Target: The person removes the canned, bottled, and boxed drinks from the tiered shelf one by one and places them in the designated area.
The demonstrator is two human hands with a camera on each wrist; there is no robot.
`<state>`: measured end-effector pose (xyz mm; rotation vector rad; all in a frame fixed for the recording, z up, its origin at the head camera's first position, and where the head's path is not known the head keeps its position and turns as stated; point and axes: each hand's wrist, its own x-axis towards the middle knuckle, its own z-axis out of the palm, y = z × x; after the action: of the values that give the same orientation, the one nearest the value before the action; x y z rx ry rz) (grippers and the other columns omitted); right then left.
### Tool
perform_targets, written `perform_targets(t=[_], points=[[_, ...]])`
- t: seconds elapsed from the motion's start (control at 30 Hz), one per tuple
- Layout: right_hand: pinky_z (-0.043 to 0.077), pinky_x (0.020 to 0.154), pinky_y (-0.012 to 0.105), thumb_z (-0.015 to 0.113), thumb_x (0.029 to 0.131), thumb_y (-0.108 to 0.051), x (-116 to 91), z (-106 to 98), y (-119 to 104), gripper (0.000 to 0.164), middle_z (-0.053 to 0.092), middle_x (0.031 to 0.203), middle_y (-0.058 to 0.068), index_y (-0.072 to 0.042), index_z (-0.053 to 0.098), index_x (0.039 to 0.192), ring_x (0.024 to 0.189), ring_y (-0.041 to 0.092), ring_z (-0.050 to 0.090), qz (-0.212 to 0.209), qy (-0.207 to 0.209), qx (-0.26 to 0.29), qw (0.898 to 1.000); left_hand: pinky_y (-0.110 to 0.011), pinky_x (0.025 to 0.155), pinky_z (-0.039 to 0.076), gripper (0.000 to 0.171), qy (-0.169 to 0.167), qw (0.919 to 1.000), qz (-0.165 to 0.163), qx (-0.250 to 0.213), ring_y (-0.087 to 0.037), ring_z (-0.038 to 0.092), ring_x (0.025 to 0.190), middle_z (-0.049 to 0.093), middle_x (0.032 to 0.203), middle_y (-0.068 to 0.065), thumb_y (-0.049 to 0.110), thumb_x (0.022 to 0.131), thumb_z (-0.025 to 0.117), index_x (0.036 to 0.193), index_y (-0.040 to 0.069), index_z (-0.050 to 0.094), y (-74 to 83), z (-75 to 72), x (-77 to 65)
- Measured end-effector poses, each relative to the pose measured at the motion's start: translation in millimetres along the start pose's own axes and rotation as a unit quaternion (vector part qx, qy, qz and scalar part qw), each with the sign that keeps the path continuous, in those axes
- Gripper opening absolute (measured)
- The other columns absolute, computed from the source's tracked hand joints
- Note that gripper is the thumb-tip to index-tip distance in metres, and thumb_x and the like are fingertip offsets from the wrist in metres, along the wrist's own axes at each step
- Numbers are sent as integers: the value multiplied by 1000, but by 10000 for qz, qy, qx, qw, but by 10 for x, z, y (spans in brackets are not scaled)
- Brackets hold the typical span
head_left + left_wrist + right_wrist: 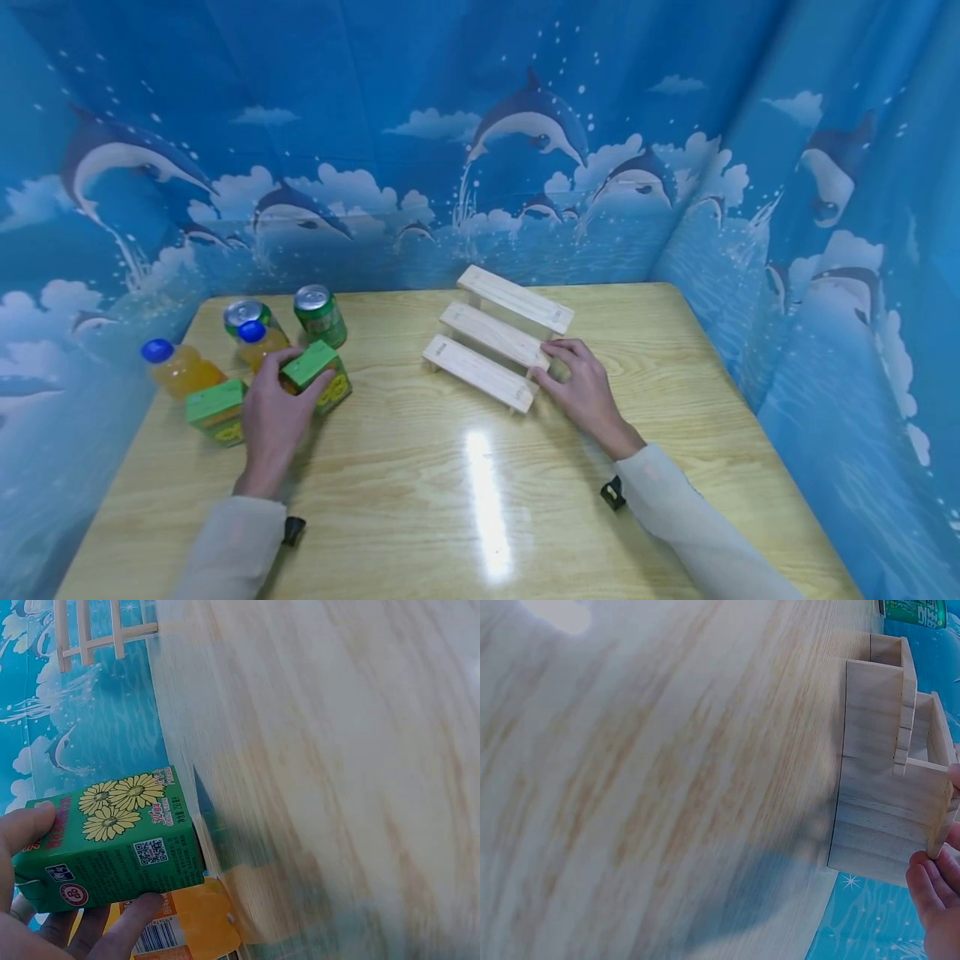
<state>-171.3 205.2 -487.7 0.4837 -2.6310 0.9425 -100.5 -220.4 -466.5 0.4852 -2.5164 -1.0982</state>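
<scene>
So the person's left hand [273, 417] is wrapped around a green juice carton [321, 375] with yellow daisies printed on it, thumb on one side and fingers on the other, over on the left part of the wooden table [465, 500]. The right hand [583, 392] sits at the right end of a little three-step wooden rack [498, 335] near the middle, fingers lightly curled against the end of its steps; the wrist view shows fingertips [930, 881] touching the side panel. Left of the gripped carton there's a second green carton [217, 410], with two orange drink bottles [180, 369] with blue caps and two green cans [320, 315] crowded just behind, close to the far left edge. The near half of the table is open, glossy woodgrain with a glare streak. The rack is pale, unfinished timber with flat rectangular slats. A blue dolphin-print backdrop [480, 142] walls in the far and side edges.
</scene>
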Motion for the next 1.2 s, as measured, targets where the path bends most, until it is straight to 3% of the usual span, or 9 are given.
perform_targets(t=[0.83, 1.2], points=[[58, 108, 56, 88, 95, -23, -12, -6, -28, 44, 71, 133, 18, 0, 77, 131, 126, 37, 68, 9, 94, 10, 10000, -61, 99, 49, 62, -70, 9999, -47, 89, -42, 61, 124, 65, 143, -21, 39, 101, 80, 150, 9, 57, -84, 20, -28], [58, 108, 56, 88, 94, -23, -7, -11, -38, 45, 70, 135, 19, -1, 76, 132, 125, 37, 68, 87, 47, 31, 9999, -63, 101, 50, 58, 73, 9997, 202, 118, -43, 62, 124, 66, 141, -22, 34, 100, 82, 146, 7, 59, -128, 33, -26]])
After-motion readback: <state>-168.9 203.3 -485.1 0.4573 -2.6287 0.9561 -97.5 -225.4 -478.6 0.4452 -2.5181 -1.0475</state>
